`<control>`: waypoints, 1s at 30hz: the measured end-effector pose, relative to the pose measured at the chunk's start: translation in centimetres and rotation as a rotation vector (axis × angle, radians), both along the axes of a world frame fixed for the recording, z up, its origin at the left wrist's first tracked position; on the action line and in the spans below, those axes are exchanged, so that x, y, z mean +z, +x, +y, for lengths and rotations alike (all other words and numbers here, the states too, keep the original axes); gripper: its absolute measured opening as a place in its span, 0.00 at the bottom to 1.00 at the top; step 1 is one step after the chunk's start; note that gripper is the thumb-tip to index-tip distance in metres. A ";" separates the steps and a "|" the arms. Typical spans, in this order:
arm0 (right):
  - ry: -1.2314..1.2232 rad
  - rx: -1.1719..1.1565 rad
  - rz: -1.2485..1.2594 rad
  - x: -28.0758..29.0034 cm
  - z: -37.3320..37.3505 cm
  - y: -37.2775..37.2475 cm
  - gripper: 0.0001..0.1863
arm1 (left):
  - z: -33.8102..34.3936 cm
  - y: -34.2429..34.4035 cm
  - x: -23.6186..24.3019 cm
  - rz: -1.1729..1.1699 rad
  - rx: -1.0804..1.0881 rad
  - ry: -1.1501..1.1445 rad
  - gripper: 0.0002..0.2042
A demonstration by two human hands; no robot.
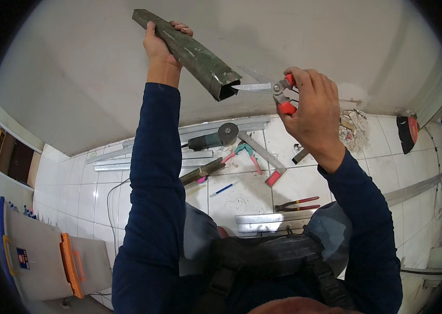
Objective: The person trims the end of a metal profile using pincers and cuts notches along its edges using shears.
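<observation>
My left hand (159, 49) is wrapped round a long, dark green, mottled hollow metal profile (194, 56). The profile slants down to the right in front of the wall, its open end facing my right side. In my right hand (316, 107) is a pair of tin snips (256, 88) with red grips. Their pale blades point left, and the tip meets or overlaps the lower rim of the profile's open end; whether metal lies between the blades I cannot tell.
On the white tiled floor lie an angle grinder (210, 140), silver metal profiles (153, 161), a try square (274, 177), teal-and-pink pliers (244, 149), red-handled pincers (297, 204) and a blue pencil (224, 189). Rubble (356, 131) lies by the wall (90, 68). Plastic boxes (35, 251) stand left.
</observation>
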State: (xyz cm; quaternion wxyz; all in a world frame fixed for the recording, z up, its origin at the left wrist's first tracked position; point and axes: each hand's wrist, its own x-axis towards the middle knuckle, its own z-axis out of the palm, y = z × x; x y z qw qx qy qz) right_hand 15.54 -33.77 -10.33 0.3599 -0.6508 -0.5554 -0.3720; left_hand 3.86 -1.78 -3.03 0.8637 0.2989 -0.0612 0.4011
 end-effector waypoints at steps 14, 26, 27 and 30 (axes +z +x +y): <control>-0.054 0.087 0.012 0.0 -0.6 -1.0 0.21 | -0.6 -0.4 1.3 0.044 -0.019 0.278 0.17; -0.567 0.391 0.380 0.3 -1.1 -1.8 0.15 | -4.0 0.5 1.9 0.279 0.004 0.483 0.12; -0.619 0.423 0.430 0.3 -1.1 -1.6 0.15 | -4.5 0.6 1.9 0.304 0.022 0.500 0.13; -0.741 0.463 0.527 1.1 -1.1 -1.9 0.17 | -4.5 1.0 1.8 0.345 -0.034 0.527 0.13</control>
